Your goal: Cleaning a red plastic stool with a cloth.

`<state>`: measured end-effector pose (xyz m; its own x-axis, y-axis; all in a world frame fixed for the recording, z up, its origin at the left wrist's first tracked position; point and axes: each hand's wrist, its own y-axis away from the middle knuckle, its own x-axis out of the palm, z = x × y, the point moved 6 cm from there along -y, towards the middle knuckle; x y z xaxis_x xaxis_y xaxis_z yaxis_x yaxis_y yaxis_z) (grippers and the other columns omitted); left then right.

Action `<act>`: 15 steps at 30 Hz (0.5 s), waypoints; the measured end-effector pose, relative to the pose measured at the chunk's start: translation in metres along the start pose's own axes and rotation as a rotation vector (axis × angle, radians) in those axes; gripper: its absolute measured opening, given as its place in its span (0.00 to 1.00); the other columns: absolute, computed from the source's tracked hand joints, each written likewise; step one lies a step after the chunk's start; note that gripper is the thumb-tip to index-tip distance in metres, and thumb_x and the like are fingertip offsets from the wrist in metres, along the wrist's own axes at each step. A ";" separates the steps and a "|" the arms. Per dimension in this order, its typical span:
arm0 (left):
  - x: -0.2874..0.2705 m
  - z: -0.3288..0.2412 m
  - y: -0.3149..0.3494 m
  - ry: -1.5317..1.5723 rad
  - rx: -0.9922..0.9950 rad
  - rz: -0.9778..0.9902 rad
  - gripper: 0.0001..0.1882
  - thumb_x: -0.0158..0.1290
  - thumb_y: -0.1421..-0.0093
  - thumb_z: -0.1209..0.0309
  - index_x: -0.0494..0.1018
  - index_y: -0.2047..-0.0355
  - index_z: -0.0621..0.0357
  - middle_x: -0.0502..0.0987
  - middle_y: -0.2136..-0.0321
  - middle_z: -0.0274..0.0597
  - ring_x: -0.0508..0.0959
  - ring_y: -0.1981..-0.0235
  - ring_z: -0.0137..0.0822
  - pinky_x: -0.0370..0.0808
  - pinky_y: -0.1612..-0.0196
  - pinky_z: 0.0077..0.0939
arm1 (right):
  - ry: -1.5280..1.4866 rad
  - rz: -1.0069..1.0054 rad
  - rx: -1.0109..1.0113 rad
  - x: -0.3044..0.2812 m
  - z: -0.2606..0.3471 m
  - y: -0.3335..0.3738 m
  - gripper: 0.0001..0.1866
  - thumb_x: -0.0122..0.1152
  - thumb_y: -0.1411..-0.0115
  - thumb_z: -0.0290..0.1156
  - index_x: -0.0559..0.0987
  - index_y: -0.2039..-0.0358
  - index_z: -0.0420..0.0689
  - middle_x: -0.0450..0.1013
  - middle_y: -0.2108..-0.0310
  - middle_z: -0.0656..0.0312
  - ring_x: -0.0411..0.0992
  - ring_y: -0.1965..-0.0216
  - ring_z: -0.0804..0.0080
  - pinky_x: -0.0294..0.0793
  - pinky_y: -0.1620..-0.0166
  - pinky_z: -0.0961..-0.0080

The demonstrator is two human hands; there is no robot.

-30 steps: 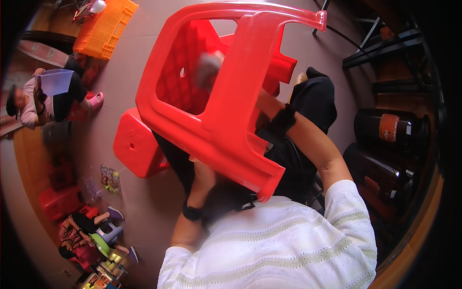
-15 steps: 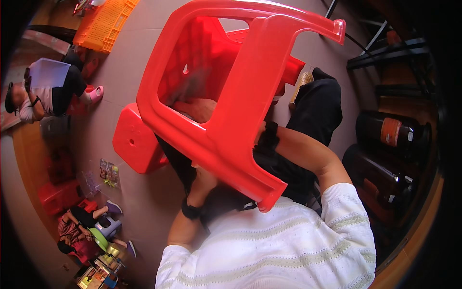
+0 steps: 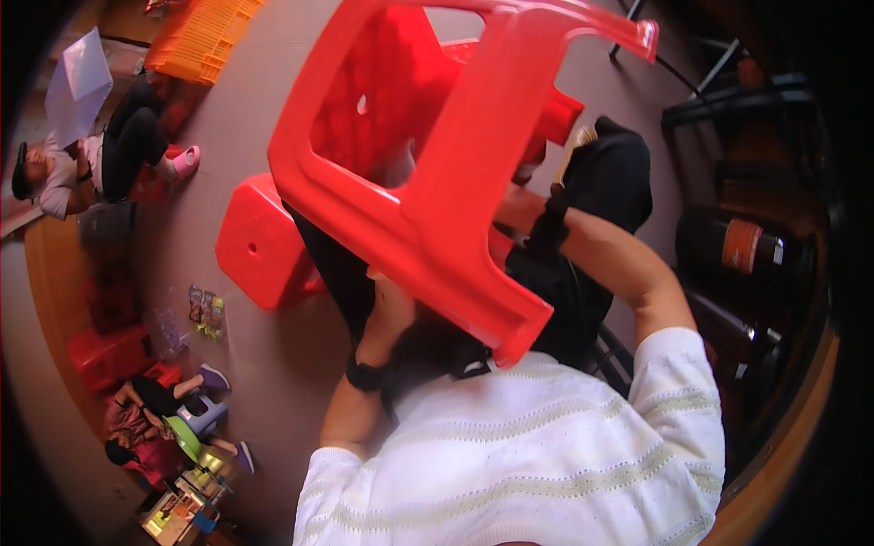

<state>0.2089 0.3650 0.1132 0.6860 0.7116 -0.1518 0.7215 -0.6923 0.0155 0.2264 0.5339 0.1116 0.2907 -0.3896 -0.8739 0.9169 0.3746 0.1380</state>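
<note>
A red plastic stool [image 3: 460, 173] lies tipped on its side across my lap, its legs and open underside toward me. My left hand [image 3: 390, 305] is closed at its lower left edge, fingertips hidden behind the plastic. Behind one leg, my right hand [image 3: 519, 209] shows only in part; its fingers are hidden, so I cannot tell what they hold. A small pale grey patch [image 3: 401, 168] shows through the stool's side opening, too blurred to name.
Another red stool [image 3: 259, 244] stands left of my knee. An orange crate [image 3: 202, 41] is at the far left. One person [image 3: 68, 177] sits left with a translucent box [image 3: 80, 86]; another person [image 3: 137, 419] sits lower left. Large dark bottles [image 3: 742, 246] line the right.
My right hand has moved from inside the stool toward the right, and the blurred grey thing by it has mostly gone from view. The person at left has raised and tilted the translucent box.
</note>
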 end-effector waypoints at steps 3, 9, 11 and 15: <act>-0.025 0.093 0.023 0.272 -0.101 0.010 0.42 0.14 0.36 0.41 0.53 0.40 0.65 0.64 0.45 0.50 0.64 0.43 0.41 0.60 0.41 0.34 | -0.007 0.032 -0.010 0.014 0.007 0.007 0.09 0.55 0.46 0.31 0.81 0.67 0.45 0.78 0.70 0.58 0.78 0.67 0.63 0.76 0.68 0.68; 0.002 0.055 -0.006 0.875 0.018 0.251 0.41 0.39 0.46 0.35 0.63 0.56 0.66 0.70 0.60 0.52 0.71 0.59 0.43 0.68 0.54 0.32 | 0.107 0.153 0.087 0.077 -0.006 0.050 0.06 0.59 0.53 0.28 0.81 0.75 0.42 0.78 0.73 0.56 0.79 0.69 0.62 0.76 0.72 0.69; 0.012 0.013 -0.021 0.990 0.089 0.413 0.43 0.49 0.52 0.31 0.68 0.64 0.67 0.73 0.68 0.52 0.74 0.67 0.43 0.72 0.60 0.32 | 0.054 0.131 0.137 0.073 -0.004 0.058 0.06 0.59 0.53 0.29 0.81 0.74 0.43 0.78 0.72 0.55 0.78 0.68 0.62 0.76 0.71 0.69; 0.016 -0.017 -0.033 0.680 0.157 0.305 0.38 0.39 0.45 0.32 0.64 0.75 0.61 0.67 0.81 0.42 0.66 0.79 0.32 0.66 0.72 0.22 | -0.128 0.228 0.196 0.057 -0.010 0.065 0.09 0.60 0.54 0.29 0.81 0.69 0.46 0.77 0.72 0.53 0.78 0.65 0.60 0.76 0.67 0.69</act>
<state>0.1976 0.4018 0.1274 0.7963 0.3680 0.4801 0.5039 -0.8426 -0.1899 0.2996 0.5447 0.0662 0.5148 -0.4216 -0.7465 0.8561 0.2995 0.4212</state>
